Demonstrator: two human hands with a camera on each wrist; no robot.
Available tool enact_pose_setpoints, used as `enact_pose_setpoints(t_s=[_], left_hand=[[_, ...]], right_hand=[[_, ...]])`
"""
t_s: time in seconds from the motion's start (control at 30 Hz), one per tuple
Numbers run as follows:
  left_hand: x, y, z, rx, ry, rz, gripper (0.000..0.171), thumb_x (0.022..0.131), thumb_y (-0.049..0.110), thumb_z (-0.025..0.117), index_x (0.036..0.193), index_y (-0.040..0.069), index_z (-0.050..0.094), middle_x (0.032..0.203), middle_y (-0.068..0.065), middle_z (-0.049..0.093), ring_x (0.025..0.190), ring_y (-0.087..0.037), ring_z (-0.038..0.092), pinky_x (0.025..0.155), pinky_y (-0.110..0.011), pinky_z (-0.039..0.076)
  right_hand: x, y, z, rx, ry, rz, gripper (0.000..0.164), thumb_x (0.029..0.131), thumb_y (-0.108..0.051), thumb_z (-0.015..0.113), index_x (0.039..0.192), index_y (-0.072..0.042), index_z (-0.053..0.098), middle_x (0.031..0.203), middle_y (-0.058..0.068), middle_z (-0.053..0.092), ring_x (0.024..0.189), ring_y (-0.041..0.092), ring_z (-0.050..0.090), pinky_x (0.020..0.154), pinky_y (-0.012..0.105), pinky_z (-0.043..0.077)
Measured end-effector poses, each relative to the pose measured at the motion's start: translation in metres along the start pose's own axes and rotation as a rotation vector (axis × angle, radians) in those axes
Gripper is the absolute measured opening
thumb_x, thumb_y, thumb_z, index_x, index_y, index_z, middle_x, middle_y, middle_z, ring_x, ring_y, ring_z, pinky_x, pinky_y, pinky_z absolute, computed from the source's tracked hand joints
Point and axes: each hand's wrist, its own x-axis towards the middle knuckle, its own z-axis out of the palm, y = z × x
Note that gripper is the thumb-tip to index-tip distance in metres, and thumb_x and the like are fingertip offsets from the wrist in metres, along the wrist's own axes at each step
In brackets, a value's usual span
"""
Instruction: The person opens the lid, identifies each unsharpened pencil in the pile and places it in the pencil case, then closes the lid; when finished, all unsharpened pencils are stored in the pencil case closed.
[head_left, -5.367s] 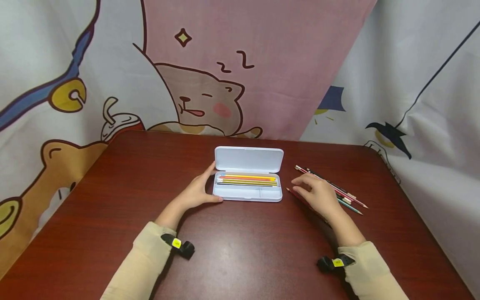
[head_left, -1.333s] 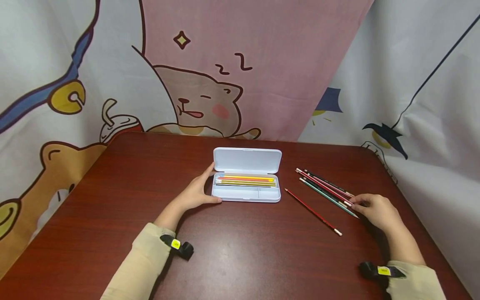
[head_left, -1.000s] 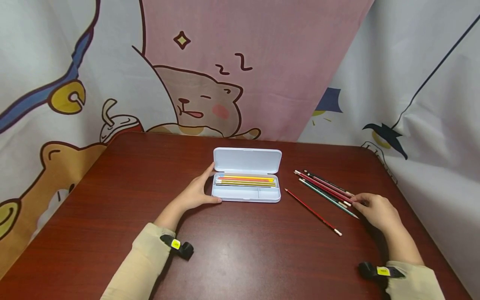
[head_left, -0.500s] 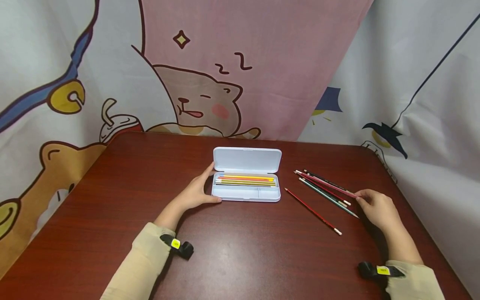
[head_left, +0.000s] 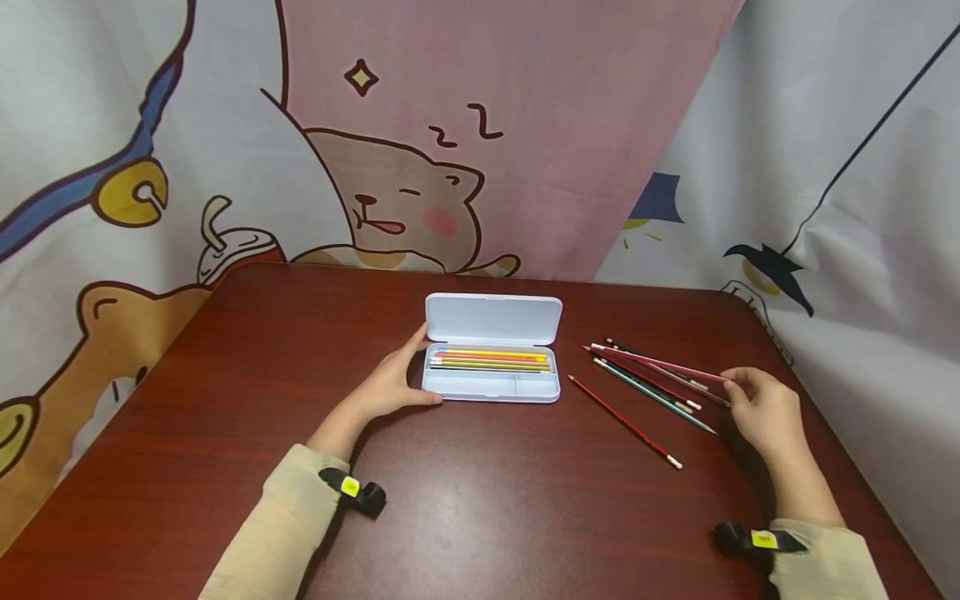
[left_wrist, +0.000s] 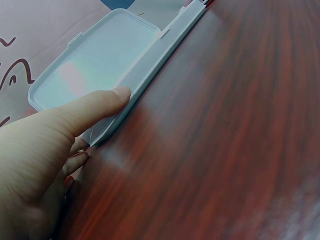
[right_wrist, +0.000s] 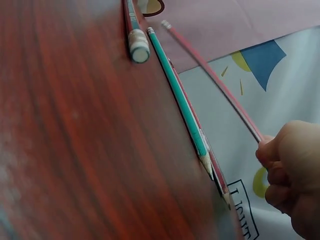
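Observation:
My right hand (head_left: 768, 408) pinches a pinkish-red pencil (head_left: 660, 362) near one end, thumb against forefinger. In the right wrist view this pencil (right_wrist: 220, 84) slants up clear of the table at the gripped end, its white-tipped end pointing away. Below it lie several loose pencils, among them a teal pencil (head_left: 652, 393) and a dark red one. My left hand (head_left: 386, 385) holds the left end of a white pencil case (head_left: 471, 385), thumb at the front edge and fingers round the side. The lid (head_left: 493, 318) stands up, and yellow, orange and olive pencils (head_left: 491, 360) lie in the rear compartment.
A single red pencil (head_left: 625, 421) lies apart between the case and the pile, its white eraser end toward me. Everything rests on a dark reddish table (head_left: 480, 500). A printed cloth (head_left: 570, 125) with cartoon drawings hangs behind the table's far edge.
My right hand has gone from beside the case to the pile on the right. It has taken the pinkish-red pencil and raised its near end. The left hand stays on the case.

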Motion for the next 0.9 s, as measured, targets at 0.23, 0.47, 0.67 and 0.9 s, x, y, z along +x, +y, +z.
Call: enact_pose_setpoints(t_s=[0.23, 0.47, 0.67, 0.9], left_hand=[[0.0, -0.002, 0.0, 0.011, 0.004, 0.008, 0.122, 0.064, 0.016, 0.09, 0.155, 0.01, 0.009, 0.138, -0.014, 0.049, 0.13, -0.025, 0.04, 0.109, -0.044, 0.022], [0.001, -0.002, 0.0, 0.007, 0.002, 0.02, 0.121, 0.064, 0.016, 0.09, 0.155, 0.01, 0.009, 0.138, -0.013, 0.049, 0.129, -0.026, 0.041, 0.109, -0.045, 0.023], [0.0, -0.002, -0.001, 0.0, -0.001, 0.013, 0.121, 0.065, 0.016, 0.09, 0.155, 0.01, 0.009, 0.138, -0.013, 0.049, 0.13, -0.025, 0.04, 0.109, -0.044, 0.022], [0.001, -0.002, 0.0, -0.004, -0.002, 0.013, 0.121, 0.065, 0.015, 0.09, 0.155, 0.01, 0.008, 0.139, -0.014, 0.048, 0.131, -0.025, 0.039, 0.109, -0.044, 0.021]], right_hand=[[0.002, -0.011, -0.002, 0.032, 0.022, 0.015, 0.012, 0.092, -0.005, 0.06, 0.1, 0.002, 0.066, 0.081, 0.018, 0.065, 0.056, 0.011, 0.046, 0.05, 0.023, 0.034], [0.004, -0.03, -0.004, 0.072, 0.032, 0.004, 0.012, 0.093, -0.007, 0.061, 0.1, 0.001, 0.067, 0.079, 0.016, 0.066, 0.055, 0.006, 0.046, 0.05, 0.021, 0.034], [0.005, -0.056, 0.003, 0.118, 0.036, -0.076, 0.008, 0.09, -0.002, 0.063, 0.097, 0.0, 0.067, 0.073, 0.011, 0.064, 0.053, 0.007, 0.045, 0.049, 0.02, 0.034], [0.006, -0.084, 0.021, 0.173, 0.035, -0.153, 0.009, 0.087, 0.003, 0.066, 0.095, -0.001, 0.068, 0.075, 0.007, 0.062, 0.053, 0.008, 0.043, 0.048, 0.02, 0.033]])
